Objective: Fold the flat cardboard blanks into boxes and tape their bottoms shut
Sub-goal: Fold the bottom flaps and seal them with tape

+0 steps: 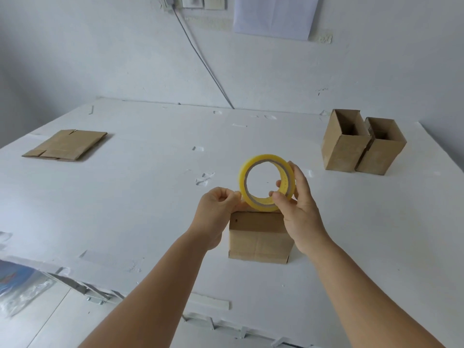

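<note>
A yellow tape roll is held upright just above a small folded cardboard box that stands near the table's front. My right hand grips the roll's right side, thumb inside the core. My left hand pinches at the roll's lower left edge, where the tape end seems to be; the tape itself is too clear to make out. A stack of flat cardboard blanks lies at the far left. Two finished open-topped boxes stand side by side at the far right.
The white table has dents and scuffs in its surface. Its front edge runs diagonally at lower left, with metal brackets below. A crumpled plastic bag lies off the table at the left. A grey cable runs down the wall behind.
</note>
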The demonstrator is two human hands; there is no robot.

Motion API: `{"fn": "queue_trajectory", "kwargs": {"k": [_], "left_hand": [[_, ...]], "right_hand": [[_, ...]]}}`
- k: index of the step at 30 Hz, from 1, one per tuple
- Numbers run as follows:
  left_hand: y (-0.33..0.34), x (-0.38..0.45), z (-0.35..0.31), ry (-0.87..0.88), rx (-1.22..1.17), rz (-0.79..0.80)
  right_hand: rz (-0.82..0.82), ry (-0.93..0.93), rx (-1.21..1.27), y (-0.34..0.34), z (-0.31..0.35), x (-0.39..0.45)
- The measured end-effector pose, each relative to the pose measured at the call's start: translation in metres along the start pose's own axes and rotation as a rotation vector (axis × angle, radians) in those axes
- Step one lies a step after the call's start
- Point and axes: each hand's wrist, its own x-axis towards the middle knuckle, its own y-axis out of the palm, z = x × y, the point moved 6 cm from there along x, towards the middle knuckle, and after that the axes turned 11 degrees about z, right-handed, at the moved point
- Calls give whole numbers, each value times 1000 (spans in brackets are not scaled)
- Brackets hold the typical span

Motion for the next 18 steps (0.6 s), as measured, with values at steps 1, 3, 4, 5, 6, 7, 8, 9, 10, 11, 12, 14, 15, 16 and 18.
{"fn": "queue_trajectory", "kwargs": {"k": [1,3,4,5,6,7,8,9,10,11,12,14,15,16,18], "left_hand": [[-1,1,-2,-20,29,-2],[-4,4,-7,-56,106,-17],[-6,6,-10,-66,142,-32],[-9,7,-12,-71,162,-45],[-12,7,-14,-75,164,-52],[-15,7,-14,-80,153,-51],[-18,6,-13,-93,132,-42],[-19,4,-12,-109,97,-30],[-20,2,-10,-123,53,-17],[-22,0,-9,-132,14,-6],[-22,0,-8,-138,-5,4],[-23,0,-9,-143,-23,26],[-23,1,-9,-143,-34,36],[-23,1,-9,-143,-37,45],[-23,2,-7,-149,-44,42]], "right_hand": [[3,-15,-13,1,1,0],[-2,-51,-40,2,4,-1],[-15,-67,-55,1,4,-1],[-37,-77,-67,0,5,-2],[-61,-84,-78,-2,4,-3],[-79,-88,-98,-2,3,-3],[-87,-91,-127,-2,3,-4],[-88,-93,-161,0,3,-4],[-86,-95,-191,2,3,-5],[-82,-93,-210,4,2,-5],[-79,-82,-215,5,-1,-4],[-90,-17,-203,3,-10,-2],[-102,21,-198,2,-14,-1],[-109,55,-205,2,-16,-1],[-86,92,-247,4,-17,1]]}}
